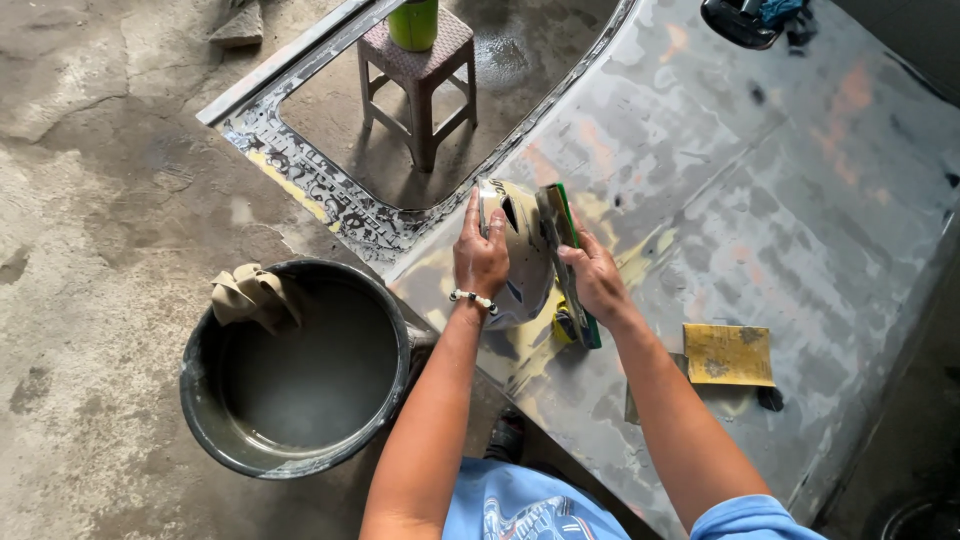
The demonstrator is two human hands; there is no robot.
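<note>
My left hand [479,257] grips a rounded white-and-grey piece [523,250] that looks like a small body part or shell, held upright over a large sanded metal car panel [760,190]. My right hand [594,280] holds a flat green-backed sanding block [563,235] against the right side of that piece. A beaded bracelet [472,298] sits on my left wrist. Both forearms reach forward from my blue shirt.
A dark bucket of murky water [300,370] with a folded cloth [255,295] on its rim stands on the concrete floor at left. A yellow sandpaper sheet [728,354] lies on the panel. A small stool [418,75] carrying a green container [414,22] stands behind, seen through the panel's window opening.
</note>
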